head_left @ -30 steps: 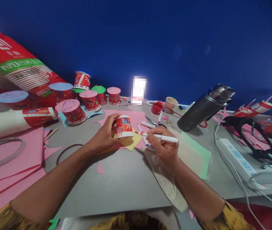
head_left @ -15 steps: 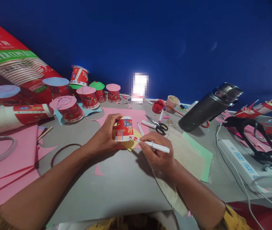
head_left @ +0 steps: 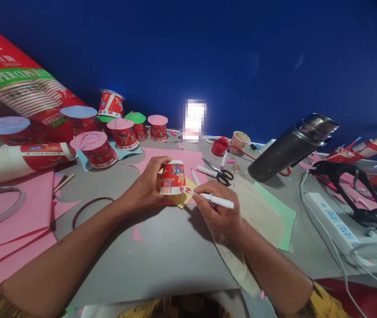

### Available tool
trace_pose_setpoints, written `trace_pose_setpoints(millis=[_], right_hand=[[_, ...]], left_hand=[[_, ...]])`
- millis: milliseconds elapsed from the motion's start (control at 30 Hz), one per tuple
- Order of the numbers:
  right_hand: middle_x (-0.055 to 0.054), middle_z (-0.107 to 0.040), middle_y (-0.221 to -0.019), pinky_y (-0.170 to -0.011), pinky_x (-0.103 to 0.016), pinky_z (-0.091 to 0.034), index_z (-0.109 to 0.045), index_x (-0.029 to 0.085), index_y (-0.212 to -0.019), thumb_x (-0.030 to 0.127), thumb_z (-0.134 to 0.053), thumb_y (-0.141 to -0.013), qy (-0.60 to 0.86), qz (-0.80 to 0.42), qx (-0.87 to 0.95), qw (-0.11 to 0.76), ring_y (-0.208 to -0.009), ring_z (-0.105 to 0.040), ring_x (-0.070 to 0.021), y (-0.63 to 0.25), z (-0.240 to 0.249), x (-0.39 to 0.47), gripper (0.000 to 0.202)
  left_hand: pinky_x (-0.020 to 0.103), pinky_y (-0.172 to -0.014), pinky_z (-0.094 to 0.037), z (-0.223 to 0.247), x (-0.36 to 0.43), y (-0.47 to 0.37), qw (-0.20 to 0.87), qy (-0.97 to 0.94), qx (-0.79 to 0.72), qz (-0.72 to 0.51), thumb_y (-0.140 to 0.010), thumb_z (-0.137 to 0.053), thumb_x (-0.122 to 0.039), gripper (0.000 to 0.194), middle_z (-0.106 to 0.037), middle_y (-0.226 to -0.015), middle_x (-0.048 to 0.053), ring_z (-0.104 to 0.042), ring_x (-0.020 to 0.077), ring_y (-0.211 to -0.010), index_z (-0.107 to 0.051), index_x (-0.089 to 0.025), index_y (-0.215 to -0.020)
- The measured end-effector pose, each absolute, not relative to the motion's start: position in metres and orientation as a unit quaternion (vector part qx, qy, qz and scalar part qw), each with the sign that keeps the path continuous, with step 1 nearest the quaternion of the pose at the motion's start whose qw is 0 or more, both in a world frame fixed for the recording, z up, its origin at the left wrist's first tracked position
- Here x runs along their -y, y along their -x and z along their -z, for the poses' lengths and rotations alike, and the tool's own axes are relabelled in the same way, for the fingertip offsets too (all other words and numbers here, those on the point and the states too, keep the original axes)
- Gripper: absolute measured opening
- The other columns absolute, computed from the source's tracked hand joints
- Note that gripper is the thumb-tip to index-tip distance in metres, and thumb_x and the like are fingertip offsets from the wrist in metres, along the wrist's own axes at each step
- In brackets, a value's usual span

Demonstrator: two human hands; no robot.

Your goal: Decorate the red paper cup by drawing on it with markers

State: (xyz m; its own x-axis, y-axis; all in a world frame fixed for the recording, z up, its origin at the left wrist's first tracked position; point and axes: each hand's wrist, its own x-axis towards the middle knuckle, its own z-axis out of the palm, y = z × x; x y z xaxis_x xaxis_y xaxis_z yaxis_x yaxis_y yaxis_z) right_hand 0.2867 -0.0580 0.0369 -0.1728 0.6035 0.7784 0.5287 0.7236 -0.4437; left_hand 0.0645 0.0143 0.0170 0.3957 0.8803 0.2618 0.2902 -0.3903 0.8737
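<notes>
My left hand (head_left: 151,182) is closed around a red and white paper cup (head_left: 174,176), which is turned with its wide white rim downward. In my right hand (head_left: 217,205) is a white marker (head_left: 219,200), gripped like a pen, its red tip at the cup's white rim band. Whether the tip touches the paper I cannot tell. Under the cup lie a yellow paper piece (head_left: 182,199) and a pink sheet (head_left: 188,155). Scissors with black handles (head_left: 223,177) and another white marker (head_left: 206,171) lie just beyond my right hand.
Several decorated cups (head_left: 123,133) stand at the back left, near a stack of paper cups (head_left: 25,158) and pink sheets (head_left: 12,212). A dark thermos (head_left: 284,150) leans at the right. Behind it are a power strip (head_left: 332,221) with cables and a black frame (head_left: 350,181).
The cup has turned slightly in my left hand. The marker tip stays by its rim, and the whole view has shifted a little.
</notes>
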Motion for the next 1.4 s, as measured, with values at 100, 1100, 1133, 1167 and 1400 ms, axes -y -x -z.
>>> trace_pose_setpoints(millis=[100,1100,1133,1167,1400], right_hand=[[-0.003,-0.080,-0.079,-0.066,-0.029,-0.058,-0.071,0.022,-0.094,0.017,-0.066,-0.101,0.370,-0.037,0.767,0.524,-0.068,-0.074,-0.0172,-0.2869,-0.0368,0.0578,0.010],[-0.003,-0.080,-0.079,-0.067,-0.027,-0.058,-0.073,0.022,-0.088,0.021,-0.068,-0.099,0.404,-0.099,0.743,0.525,-0.069,-0.075,-0.0166,-0.2868,-0.0319,0.0546,0.012],[-0.002,-0.080,-0.077,-0.065,-0.027,-0.057,-0.073,0.022,-0.086,0.022,-0.067,-0.098,0.414,-0.104,0.738,0.523,-0.068,-0.074,-0.0163,-0.2869,-0.0320,0.0548,0.013],[-0.002,-0.079,-0.076,-0.064,-0.027,-0.057,-0.072,0.022,-0.084,0.023,-0.067,-0.098,0.423,-0.108,0.733,0.521,-0.066,-0.073,-0.0160,-0.2870,-0.0322,0.0551,0.015],[-0.001,-0.078,-0.075,-0.062,-0.026,-0.055,-0.072,0.022,-0.081,0.024,-0.066,-0.096,0.441,-0.114,0.709,0.539,-0.064,-0.071,-0.0150,-0.2872,-0.0323,0.0557,0.016]], left_hand=[[0.049,-0.106,-0.060,-0.0171,-0.0163,-0.0637,0.371,-0.750,-0.397,-0.377,-0.068,-0.098,-0.041,0.092,-0.058,-0.147,0.014,-0.068,0.0315,-0.124,-0.049,-0.026,-0.144],[0.051,-0.112,-0.057,-0.0180,-0.0221,-0.0623,0.337,-0.777,-0.382,-0.370,-0.072,-0.094,-0.047,0.087,-0.056,-0.146,0.014,-0.065,0.0326,-0.129,-0.048,-0.026,-0.141],[0.050,-0.111,-0.057,-0.0186,-0.0216,-0.0625,0.338,-0.776,-0.383,-0.371,-0.071,-0.095,-0.047,0.087,-0.056,-0.146,0.014,-0.065,0.0327,-0.129,-0.048,-0.026,-0.141],[0.050,-0.110,-0.058,-0.0192,-0.0210,-0.0627,0.341,-0.774,-0.385,-0.370,-0.071,-0.095,-0.046,0.087,-0.056,-0.145,0.013,-0.065,0.0325,-0.129,-0.048,-0.027,-0.141],[0.048,-0.105,-0.060,-0.0235,-0.0171,-0.0638,0.351,-0.764,-0.401,-0.363,-0.068,-0.097,-0.046,0.090,-0.059,-0.143,0.012,-0.067,0.0318,-0.125,-0.048,-0.027,-0.141]])
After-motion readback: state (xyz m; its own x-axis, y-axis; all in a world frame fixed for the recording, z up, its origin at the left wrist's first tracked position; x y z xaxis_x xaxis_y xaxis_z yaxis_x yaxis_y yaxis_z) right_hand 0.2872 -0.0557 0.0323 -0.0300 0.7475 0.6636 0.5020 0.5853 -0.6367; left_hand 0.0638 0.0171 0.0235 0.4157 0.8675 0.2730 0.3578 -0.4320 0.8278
